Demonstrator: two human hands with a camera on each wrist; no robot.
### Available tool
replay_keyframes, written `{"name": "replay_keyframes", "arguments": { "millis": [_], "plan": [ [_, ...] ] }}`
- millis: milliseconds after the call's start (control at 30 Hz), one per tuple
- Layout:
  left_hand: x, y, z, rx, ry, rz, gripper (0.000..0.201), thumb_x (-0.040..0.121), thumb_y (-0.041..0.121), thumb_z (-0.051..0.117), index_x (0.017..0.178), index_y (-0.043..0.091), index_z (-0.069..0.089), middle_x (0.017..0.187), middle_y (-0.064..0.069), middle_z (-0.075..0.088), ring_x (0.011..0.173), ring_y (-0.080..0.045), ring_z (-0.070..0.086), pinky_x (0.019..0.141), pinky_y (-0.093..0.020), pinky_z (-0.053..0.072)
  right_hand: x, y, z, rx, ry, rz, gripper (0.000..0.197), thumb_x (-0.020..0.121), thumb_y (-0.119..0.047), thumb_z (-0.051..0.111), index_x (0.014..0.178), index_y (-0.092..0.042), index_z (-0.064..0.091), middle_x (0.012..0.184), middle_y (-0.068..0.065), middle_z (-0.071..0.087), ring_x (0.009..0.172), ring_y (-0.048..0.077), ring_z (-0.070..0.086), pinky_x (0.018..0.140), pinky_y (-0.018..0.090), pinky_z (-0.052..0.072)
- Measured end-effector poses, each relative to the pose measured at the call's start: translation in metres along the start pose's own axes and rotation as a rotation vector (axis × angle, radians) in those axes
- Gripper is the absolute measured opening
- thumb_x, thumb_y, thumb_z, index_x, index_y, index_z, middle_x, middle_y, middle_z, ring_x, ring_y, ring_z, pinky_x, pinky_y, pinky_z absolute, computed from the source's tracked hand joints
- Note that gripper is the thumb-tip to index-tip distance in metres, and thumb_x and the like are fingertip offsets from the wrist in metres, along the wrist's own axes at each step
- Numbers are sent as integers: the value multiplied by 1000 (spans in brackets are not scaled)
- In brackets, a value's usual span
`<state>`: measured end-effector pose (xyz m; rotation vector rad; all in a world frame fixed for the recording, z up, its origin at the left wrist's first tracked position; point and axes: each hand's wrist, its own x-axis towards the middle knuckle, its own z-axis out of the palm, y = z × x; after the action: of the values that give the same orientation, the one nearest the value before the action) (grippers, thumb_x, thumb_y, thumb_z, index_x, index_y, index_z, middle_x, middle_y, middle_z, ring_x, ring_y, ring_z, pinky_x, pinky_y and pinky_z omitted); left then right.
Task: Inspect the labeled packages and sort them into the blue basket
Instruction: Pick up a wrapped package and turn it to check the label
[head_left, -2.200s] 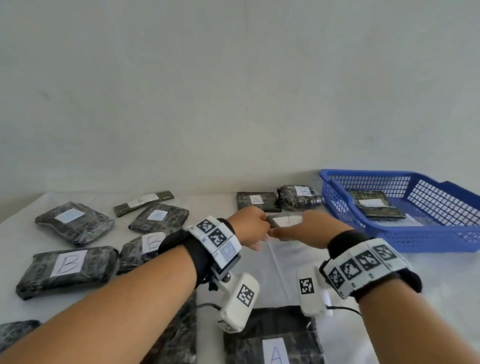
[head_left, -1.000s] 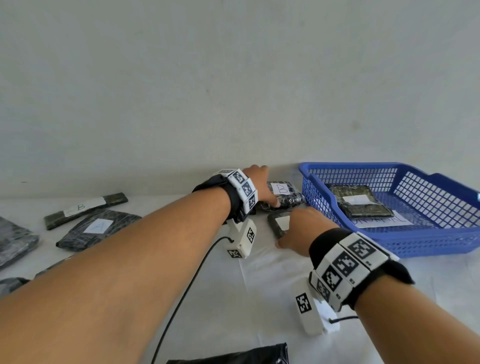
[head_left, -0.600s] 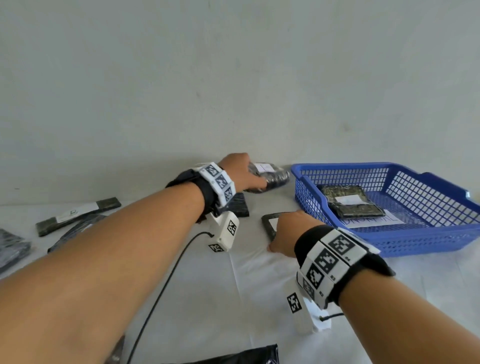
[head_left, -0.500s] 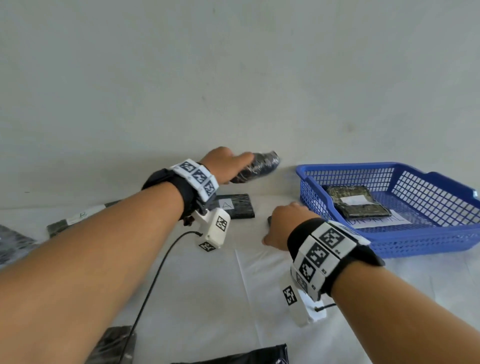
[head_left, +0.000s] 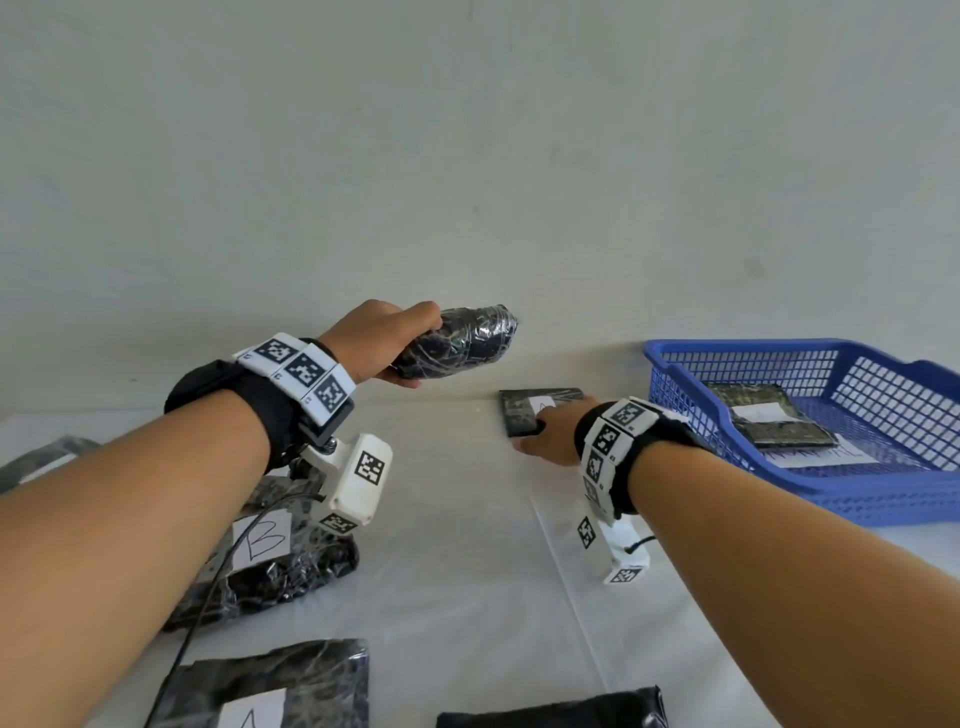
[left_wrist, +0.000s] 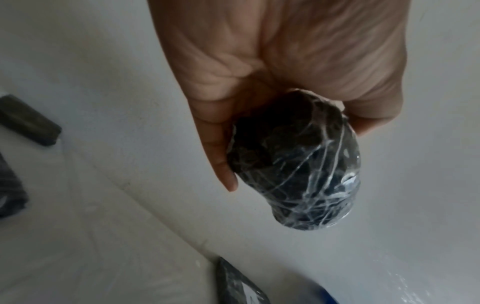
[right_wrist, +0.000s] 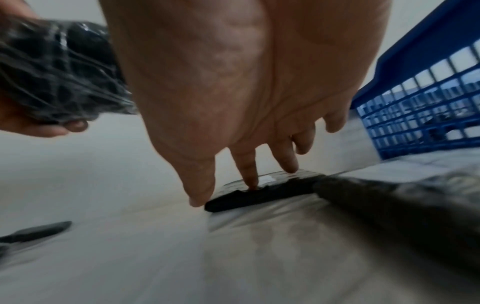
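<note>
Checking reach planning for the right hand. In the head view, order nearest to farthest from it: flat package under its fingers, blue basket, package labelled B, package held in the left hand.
From the right hand:
1. Flat package, touched by its fingertips.
2. Blue basket, just to its right.
3. Held package, up and left in the left hand.
4. Package labelled B, far left, near the person.

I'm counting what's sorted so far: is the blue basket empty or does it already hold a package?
Not empty. The blue basket holds one flat labelled package, lying on a white sheet.
</note>
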<state>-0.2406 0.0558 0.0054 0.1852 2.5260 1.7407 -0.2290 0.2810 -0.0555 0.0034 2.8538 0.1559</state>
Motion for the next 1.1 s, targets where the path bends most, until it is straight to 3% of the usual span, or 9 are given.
{"name": "replay_keyframes", "arguments": {
  "millis": [100, 300, 467, 567, 633, 800, 900, 1033, 1100],
  "plan": [
    [-12, 1, 2, -7, -17, 76, 75, 49, 53, 71, 101, 0, 69, 97, -12, 70, 88, -24, 72, 84, -45, 64, 6, 16, 6, 37, 24, 82, 70, 104, -63, 39, 160, -19, 40, 162, 10, 46, 147, 32, 44, 120, 39, 35],
    [-40, 12, 11, 42, -18, 297, 78, 46, 48, 78, 116, 15, 67, 108, -3, 73, 96, -16, 71, 88, -31, 60, -30, 19, -15, 332, 199, 120, 40, 110, -25, 39, 135, -1, 60, 138, 20, 62, 130, 37, 56, 106, 43, 44],
    [-81, 24, 12, -12, -72, 385, 71, 65, 20, 91, 129, 18, 62, 123, -2, 70, 113, -17, 70, 91, -28, 60, -84, -5, -32, 1657, 221, -113, 42, 113, -33, 36, 119, -2, 64, 105, 25, 72, 87, 37, 71, 88, 48, 59],
    [-112, 28, 6, 52, -103, 467, 68, 69, 17, 91, 129, 26, 62, 129, 1, 66, 118, -11, 65, 94, -29, 59, -123, -8, -29, 2160, 49, -290, 66, 110, -55, 33, 130, 0, 62, 116, 23, 74, 95, 36, 74, 79, 47, 63],
    [-134, 27, 4, 170, -101, 514, 71, 72, 14, 93, 132, 32, 59, 133, 2, 60, 121, -9, 61, 95, -29, 59, -146, -7, -26, 2132, 17, -400, 73, 103, -63, 41, 132, 0, 63, 120, 19, 75, 102, 32, 73, 77, 41, 62],
    [-175, 14, 3, 57, -71, 447, 86, 70, 37, 94, 141, 37, 47, 131, 9, 62, 116, -6, 67, 93, -25, 58, -177, -27, -21, 1970, 289, -461, 39, 96, -19, 73, 126, 2, 61, 105, 14, 74, 85, 23, 75, 62, 28, 59],
    [-190, 17, 4, -260, -27, 262, 81, 69, 73, 78, 135, 32, 57, 123, 1, 72, 111, -17, 73, 83, -34, 62, -185, -38, -17, 1938, 344, -515, 28, 94, -12, 75, 118, -7, 61, 100, 10, 77, 86, 24, 76, 73, 34, 62],
    [-197, 24, 0, -354, 85, 202, 46, 86, 51, 63, 110, 14, 73, 100, -7, 80, 98, -24, 77, 67, -32, 63, -187, -48, -15, 1712, 422, -568, 27, 94, -24, 78, 114, -13, 62, 110, 14, 78, 102, 30, 76, 95, 48, 61],
    [-196, 20, -3, -335, 137, 229, 48, 81, 54, 69, 109, 15, 74, 102, -8, 80, 99, -27, 77, 79, -44, 64, -184, -48, -16, 1591, 462, -565, 33, 91, -34, 77, 116, -15, 65, 110, 11, 78, 104, 30, 75, 98, 52, 59]
  ]
}}
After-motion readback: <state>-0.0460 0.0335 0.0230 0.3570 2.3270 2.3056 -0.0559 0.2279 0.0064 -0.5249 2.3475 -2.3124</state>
